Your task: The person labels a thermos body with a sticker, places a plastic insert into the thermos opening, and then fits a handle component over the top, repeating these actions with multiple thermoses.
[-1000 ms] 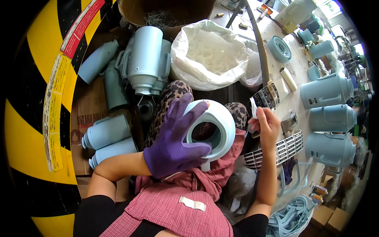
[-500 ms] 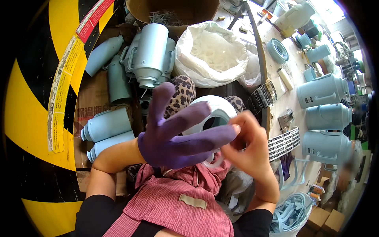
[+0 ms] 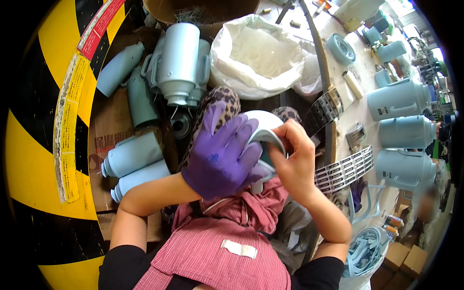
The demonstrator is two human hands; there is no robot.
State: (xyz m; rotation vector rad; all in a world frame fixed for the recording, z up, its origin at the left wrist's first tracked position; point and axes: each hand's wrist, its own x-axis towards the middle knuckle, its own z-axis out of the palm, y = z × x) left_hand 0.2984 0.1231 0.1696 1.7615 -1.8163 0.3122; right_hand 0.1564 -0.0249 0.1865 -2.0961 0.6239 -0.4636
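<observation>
A pale thermos jug shell [image 3: 261, 118] stands between my knees, its round mouth facing up toward me. My left hand [image 3: 220, 157], in a purple glove, curls its fingers against the near left side of the mouth. My bare right hand [image 3: 296, 157] pinches the light blue-grey rim [image 3: 268, 135] at the right, thumb inside the opening and fingers outside. Whether this rim is a separate ring cannot be made out. The lower part of the shell is hidden behind my hands and the pink checked apron [image 3: 217, 246].
Several light blue thermos shells [image 3: 180, 60] are at the left on cardboard [image 3: 108, 128]. An open white sack [image 3: 232, 79] stands ahead. On the right-hand bench [image 3: 345, 123] are more jugs [image 3: 398, 100] and a label sheet [image 3: 345, 169]; a bag of blue handles [image 3: 362, 251] is below.
My left hand's spread fingers have folded down onto the shell. The right hand has left the glove's fingertips and now grips the rim. The view has shifted slightly.
</observation>
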